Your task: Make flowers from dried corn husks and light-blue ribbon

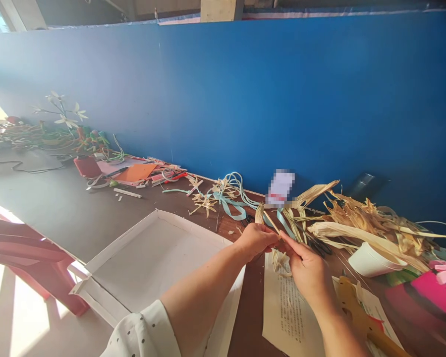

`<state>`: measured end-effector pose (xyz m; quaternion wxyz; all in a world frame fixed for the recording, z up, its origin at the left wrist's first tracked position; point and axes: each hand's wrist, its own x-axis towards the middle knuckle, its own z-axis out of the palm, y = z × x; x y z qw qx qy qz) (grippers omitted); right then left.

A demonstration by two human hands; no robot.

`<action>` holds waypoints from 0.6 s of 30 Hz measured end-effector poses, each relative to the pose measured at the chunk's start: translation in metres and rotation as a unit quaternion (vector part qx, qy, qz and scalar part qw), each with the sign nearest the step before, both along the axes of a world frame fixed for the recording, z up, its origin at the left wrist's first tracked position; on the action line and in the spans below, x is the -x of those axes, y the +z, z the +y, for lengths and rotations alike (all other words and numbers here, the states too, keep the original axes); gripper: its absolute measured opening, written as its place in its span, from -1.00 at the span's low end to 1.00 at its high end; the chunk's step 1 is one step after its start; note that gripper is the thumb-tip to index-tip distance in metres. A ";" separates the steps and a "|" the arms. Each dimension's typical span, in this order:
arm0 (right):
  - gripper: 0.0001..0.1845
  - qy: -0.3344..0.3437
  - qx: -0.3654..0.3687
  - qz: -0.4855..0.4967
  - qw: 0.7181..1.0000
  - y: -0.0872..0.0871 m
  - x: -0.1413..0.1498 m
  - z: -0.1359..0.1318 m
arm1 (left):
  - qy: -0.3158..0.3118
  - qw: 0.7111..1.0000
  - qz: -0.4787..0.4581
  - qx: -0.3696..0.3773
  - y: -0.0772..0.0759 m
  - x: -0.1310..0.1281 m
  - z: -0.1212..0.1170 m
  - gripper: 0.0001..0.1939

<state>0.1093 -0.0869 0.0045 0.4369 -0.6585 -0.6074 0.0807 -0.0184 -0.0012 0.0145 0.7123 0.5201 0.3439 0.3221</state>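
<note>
My left hand (255,239) and my right hand (307,267) meet above the brown table (74,208), both pinched on a thin straw stick (270,221) that slants up and to the left. Its upper end carries a small folded husk piece (259,213). A curled scrap of husk (280,261) lies just below my hands on a printed paper sheet (288,317). A light blue ribbon (230,206) trails behind the stick.
A white shallow cardboard tray (152,258) lies left of my arms. A pile of dried corn husks (367,223), a white cup (369,260), scissors (319,246) and a yellow glue gun (360,317) are at the right. Straw flowers (208,198), coloured paper (136,173) and a blue wall (282,99) stand behind.
</note>
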 end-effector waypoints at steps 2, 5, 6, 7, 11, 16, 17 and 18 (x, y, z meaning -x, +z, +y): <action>-0.53 -0.007 -0.017 -0.021 1.000 -0.002 -0.001 0.001 | 0.006 1.000 0.003 0.007 0.002 0.000 -0.002 -0.84; -0.54 -0.041 -0.039 -0.033 0.998 -0.002 -0.004 0.003 | 0.012 1.000 0.008 0.019 0.006 -0.001 -0.004 -0.88; -0.56 -0.067 -0.044 -0.027 0.996 0.000 -0.006 0.003 | 0.014 1.000 0.009 0.023 0.007 -0.001 -0.004 -0.89; -0.58 -0.096 -0.043 -0.008 0.994 0.002 -0.008 0.003 | 0.016 0.999 0.008 0.027 0.007 0.000 -0.004 -0.90; -0.39 -0.085 -0.011 0.253 0.964 0.011 -0.009 0.002 | 0.040 0.998 -0.011 0.045 0.004 0.002 0.001 -0.90; -0.35 0.064 0.095 0.414 0.903 0.010 0.002 0.001 | 0.031 0.996 -0.063 0.047 -0.004 0.001 0.005 -0.81; -0.40 0.074 0.111 0.407 0.904 0.008 0.003 0.001 | 0.024 0.996 -0.071 0.045 -0.005 0.001 0.004 -0.79; -0.45 0.079 0.120 0.393 0.908 0.006 0.002 0.002 | 0.018 0.996 -0.075 0.042 -0.006 0.000 0.004 -0.78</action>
